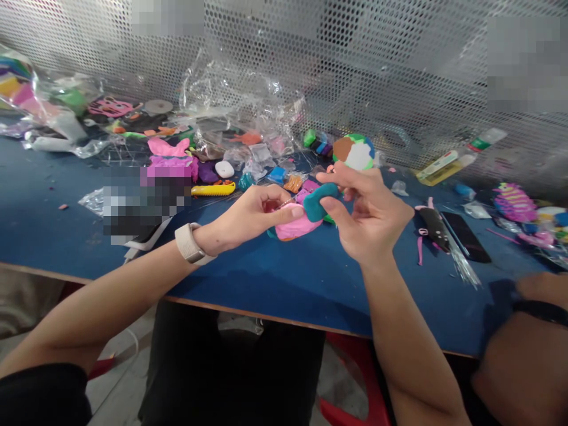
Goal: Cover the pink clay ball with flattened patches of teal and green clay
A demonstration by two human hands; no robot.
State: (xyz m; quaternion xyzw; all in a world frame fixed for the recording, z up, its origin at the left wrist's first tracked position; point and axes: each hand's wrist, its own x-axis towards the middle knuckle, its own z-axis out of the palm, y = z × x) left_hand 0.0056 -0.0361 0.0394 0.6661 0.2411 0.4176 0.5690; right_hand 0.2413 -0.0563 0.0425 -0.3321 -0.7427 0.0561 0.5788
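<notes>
Above the middle of the table, my left hand (261,210) is closed around a pink clay piece (295,229), the thumb lying along its top. Some teal shows at the underside of the pink piece, near my left fingers. Between the thumb and fingers of my right hand (368,207) is a flattened teal clay piece (317,202), pinched at its right side. The teal clay meets or overlaps the upper right of the pink clay; whether they are stuck together I cannot tell. My left fingertips are partly hidden behind the pink clay.
A yellow utility knife (213,189) lies left of my hands. Behind are crumpled plastic wrappers (248,112), a multicoloured clay disc (355,152) and a perforated metal panel (284,47). To the right are a dark clay figure (435,228), a phone (468,236) and another person's arm (528,355).
</notes>
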